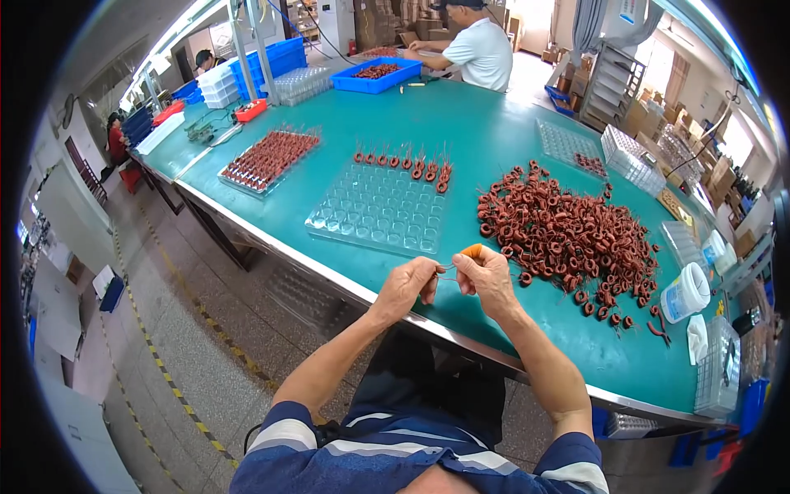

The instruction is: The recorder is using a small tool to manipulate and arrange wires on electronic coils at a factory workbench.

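Note:
My left hand (403,288) is closed in a pinch on a small red-brown wire-wound ring coil (441,269), mostly covered by the fingers. Thin wire leads stretch across to my right hand (489,280), whose thumb and fingertips are pinched on them; something orange covers a finger there. Both hands are above the front edge of the green table. Just beyond them lies a clear plastic tray (374,216) of round pockets, with coils standing in its far row and down part of its right side. To the right is a big loose pile of coils (568,230).
A filled coil tray (270,160) lies at the left. At the right are a white tub (685,294), red-handled pliers (659,331) and a clear tray (570,146) with some coils. A blue bin (377,76) of coils sits at the far side near a seated person (481,51).

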`<move>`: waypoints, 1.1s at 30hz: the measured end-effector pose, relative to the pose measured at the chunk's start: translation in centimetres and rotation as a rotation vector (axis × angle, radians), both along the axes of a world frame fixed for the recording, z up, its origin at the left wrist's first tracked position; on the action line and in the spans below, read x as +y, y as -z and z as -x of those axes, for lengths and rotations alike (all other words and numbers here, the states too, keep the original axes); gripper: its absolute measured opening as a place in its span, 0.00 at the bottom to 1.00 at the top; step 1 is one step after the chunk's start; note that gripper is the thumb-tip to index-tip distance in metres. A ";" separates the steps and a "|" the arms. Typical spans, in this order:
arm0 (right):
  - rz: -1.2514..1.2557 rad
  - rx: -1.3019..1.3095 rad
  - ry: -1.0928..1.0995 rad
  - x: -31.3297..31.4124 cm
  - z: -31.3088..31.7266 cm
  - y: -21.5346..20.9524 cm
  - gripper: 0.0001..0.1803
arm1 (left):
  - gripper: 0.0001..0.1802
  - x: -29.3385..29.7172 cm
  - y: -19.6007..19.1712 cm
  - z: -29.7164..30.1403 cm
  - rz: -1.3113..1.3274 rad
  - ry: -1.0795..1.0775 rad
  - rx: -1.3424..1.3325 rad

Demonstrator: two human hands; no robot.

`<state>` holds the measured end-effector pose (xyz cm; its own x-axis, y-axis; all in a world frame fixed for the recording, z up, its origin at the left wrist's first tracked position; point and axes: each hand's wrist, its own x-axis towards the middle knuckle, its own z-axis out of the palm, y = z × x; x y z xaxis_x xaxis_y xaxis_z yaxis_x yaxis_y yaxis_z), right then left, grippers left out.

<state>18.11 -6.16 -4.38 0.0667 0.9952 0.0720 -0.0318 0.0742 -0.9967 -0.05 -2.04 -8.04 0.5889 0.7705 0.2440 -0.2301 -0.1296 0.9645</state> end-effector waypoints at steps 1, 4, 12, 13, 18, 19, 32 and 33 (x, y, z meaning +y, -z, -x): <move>0.026 0.012 -0.001 0.0 -0.1 0.0 0.12 | 0.21 0.1 -0.1 0.0 -0.006 0.003 0.000; 0.047 0.051 -0.026 0.4 0.1 0.2 0.13 | 0.16 -0.2 -0.9 0.2 -0.102 -0.020 0.025; -0.026 0.004 -0.026 0.1 0.7 -0.6 0.15 | 0.15 -0.5 -1.6 0.8 -0.035 0.051 0.058; -0.001 0.037 -0.022 0.0 0.7 -0.7 0.15 | 0.16 -0.4 -1.5 0.8 -0.026 0.045 0.049; 0.020 0.163 -0.116 0.2 0.2 -0.2 0.14 | 0.15 -1.0 -2.0 0.4 -0.035 0.031 0.118; 0.035 0.173 -0.121 0.3 0.1 0.2 0.13 | 0.16 -1.1 -2.0 0.4 -0.048 0.024 0.173; -0.192 -0.164 0.055 -0.4 0.7 -0.4 0.09 | 0.08 -1.2 -2.4 -0.3 0.005 -0.018 0.070; -0.248 -0.232 0.062 -0.2 0.7 -0.1 0.09 | 0.08 -1.2 -2.6 -0.1 0.086 0.028 -0.014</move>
